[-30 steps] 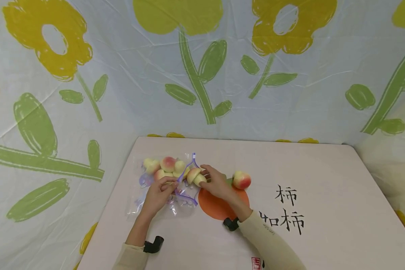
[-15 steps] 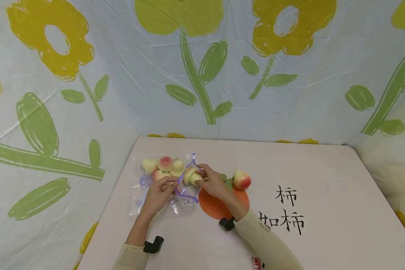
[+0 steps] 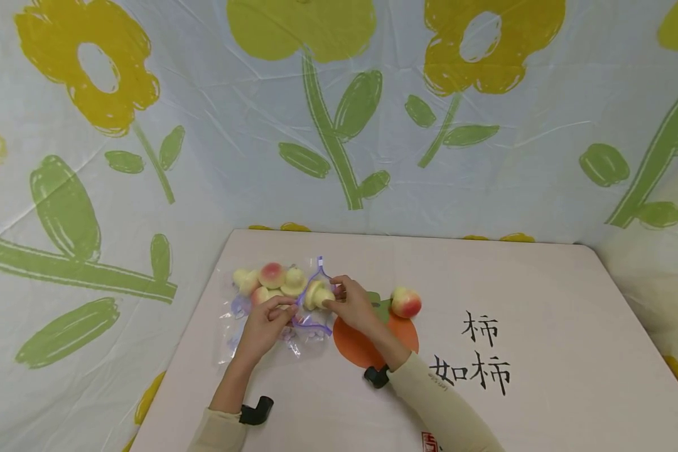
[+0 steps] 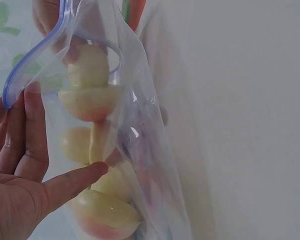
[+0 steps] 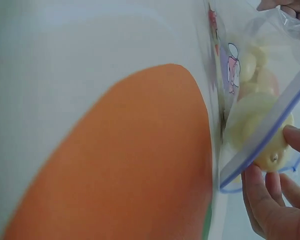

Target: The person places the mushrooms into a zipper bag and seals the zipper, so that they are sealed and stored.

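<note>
A clear zip bag (image 3: 226,348) with a purple zip edge lies at the table's left side, its mouth facing right. My left hand (image 3: 267,328) pinches the near side of the mouth; in the left wrist view one digit stretches across the plastic. With the tips of its fingers my right hand (image 3: 357,306) holds a pale yellow toy mushroom (image 3: 318,295) by its stem end. The mushroom's reddish cap (image 4: 92,106) points into the bag, and the zip edge (image 5: 270,137) crosses in front of it in the right wrist view. Several similar yellow-and-red toys (image 3: 272,276) fill the bag.
Another yellow-and-red toy (image 3: 406,302) lies to the right of my right hand. The pale table mat (image 3: 570,314) carries a printed orange persimmon (image 3: 351,342) and black characters (image 3: 480,351). A flower-patterned cloth (image 3: 215,125) hangs behind and to the left.
My right hand has moved slightly left, bringing the toy mushroom into the bag's mouth. The toys inside have shifted a little left. My left hand keeps its pinch on the bag.
</note>
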Demonstrator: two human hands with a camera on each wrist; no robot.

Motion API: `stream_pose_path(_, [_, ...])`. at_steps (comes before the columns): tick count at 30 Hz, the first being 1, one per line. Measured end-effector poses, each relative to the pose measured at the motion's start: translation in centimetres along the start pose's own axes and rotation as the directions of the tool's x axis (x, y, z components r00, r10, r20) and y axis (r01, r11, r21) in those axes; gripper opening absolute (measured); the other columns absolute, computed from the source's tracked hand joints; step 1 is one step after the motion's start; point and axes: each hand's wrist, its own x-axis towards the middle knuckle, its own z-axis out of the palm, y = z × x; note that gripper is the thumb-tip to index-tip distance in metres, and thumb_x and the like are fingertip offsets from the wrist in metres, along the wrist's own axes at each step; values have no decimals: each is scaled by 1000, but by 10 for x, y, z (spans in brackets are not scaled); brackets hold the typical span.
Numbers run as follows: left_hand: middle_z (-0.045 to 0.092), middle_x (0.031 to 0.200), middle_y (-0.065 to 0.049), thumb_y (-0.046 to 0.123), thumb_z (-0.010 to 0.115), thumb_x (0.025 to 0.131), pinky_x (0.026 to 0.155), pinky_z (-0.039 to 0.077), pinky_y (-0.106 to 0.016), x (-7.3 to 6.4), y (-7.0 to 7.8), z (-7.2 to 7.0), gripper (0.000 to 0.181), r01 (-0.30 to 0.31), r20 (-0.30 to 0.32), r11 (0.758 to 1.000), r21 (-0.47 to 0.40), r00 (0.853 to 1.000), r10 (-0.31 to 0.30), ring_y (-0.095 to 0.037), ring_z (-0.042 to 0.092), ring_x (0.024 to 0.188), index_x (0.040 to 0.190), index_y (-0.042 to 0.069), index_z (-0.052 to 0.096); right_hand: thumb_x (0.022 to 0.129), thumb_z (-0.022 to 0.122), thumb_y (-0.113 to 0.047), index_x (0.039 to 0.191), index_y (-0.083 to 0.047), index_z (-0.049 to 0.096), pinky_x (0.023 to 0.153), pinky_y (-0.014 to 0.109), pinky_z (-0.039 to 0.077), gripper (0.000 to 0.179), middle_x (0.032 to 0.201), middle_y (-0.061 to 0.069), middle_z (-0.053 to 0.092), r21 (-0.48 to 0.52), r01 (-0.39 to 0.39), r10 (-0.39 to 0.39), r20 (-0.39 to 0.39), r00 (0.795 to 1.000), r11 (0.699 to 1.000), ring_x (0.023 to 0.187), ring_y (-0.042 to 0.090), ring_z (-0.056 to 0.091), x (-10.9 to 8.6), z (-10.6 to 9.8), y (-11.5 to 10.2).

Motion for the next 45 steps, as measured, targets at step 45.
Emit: stream_pose_path(45, [75,86,-12,16,68,97,70,57,-51,-1,-2,1,16,-7,6,999,-35,1000,7,-23,72,77,110,7,71,94,71,-9,114,-11,68,87,35,55,20,104,1,70,-1,80,-80,-55,995,997,96,18,68,-55,-63,-22])
